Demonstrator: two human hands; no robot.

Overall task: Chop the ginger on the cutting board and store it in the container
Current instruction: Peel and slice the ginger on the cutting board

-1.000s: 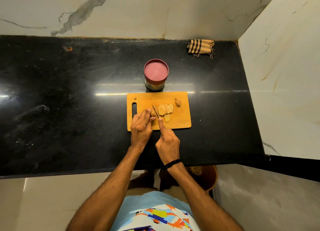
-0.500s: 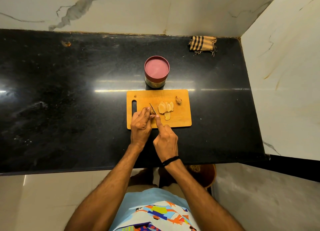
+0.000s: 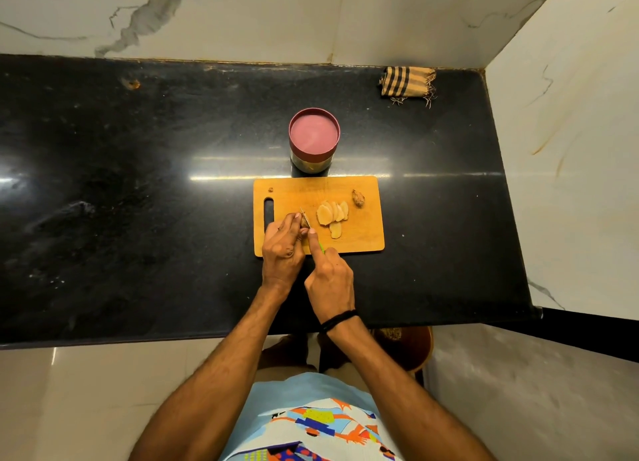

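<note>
Ginger under the knife on a wooden cutting board set on a black stone tabletop

The left hand, fingers curled, pins a small ginger piece to the board beside its handle slot. The right hand grips a green-handled knife, forefinger stretched along the spine, the blade set against that piece. Pale cut slices lie fanned just right of the blade, one more slice just below them, and a brown ginger knob sits near the board's far right corner. The container, its maroon lid on, stands just behind the board's far edge. A striped cloth lies well apart, at the tabletop's far right corner
</note>
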